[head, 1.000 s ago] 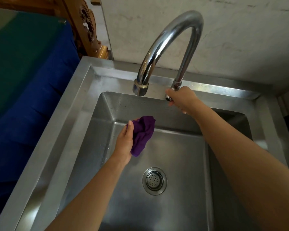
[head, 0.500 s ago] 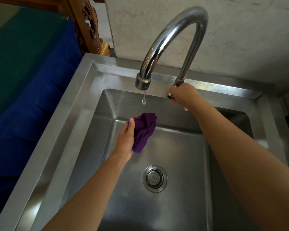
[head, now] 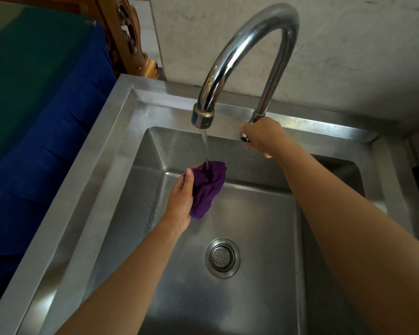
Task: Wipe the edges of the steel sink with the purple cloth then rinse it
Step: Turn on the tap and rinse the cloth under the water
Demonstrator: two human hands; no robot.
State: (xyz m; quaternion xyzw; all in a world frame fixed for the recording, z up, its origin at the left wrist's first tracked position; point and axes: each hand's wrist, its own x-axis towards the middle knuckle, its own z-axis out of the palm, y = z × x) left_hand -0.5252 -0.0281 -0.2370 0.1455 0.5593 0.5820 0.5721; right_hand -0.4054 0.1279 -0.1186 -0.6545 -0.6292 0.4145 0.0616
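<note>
My left hand [head: 180,201] grips the crumpled purple cloth [head: 207,187] inside the steel sink [head: 102,151], holding it right under the spout. A thin stream of water [head: 205,146] runs from the curved chrome faucet [head: 249,39] onto the top of the cloth. My right hand [head: 264,136] is curled around the faucet handle [head: 244,137] at the base of the faucet, on the sink's back rim.
The round drain strainer [head: 223,257] sits in the basin floor below the cloth. A blue and green covered surface [head: 34,112] lies to the left of the sink, with carved wooden furniture [head: 128,42] behind it. A pale wall [head: 348,56] backs the sink.
Water went from none, to a drip, to a steady stream hitting the cloth. My left hand raised the cloth slightly under the spout. My right hand stayed on the handle.
</note>
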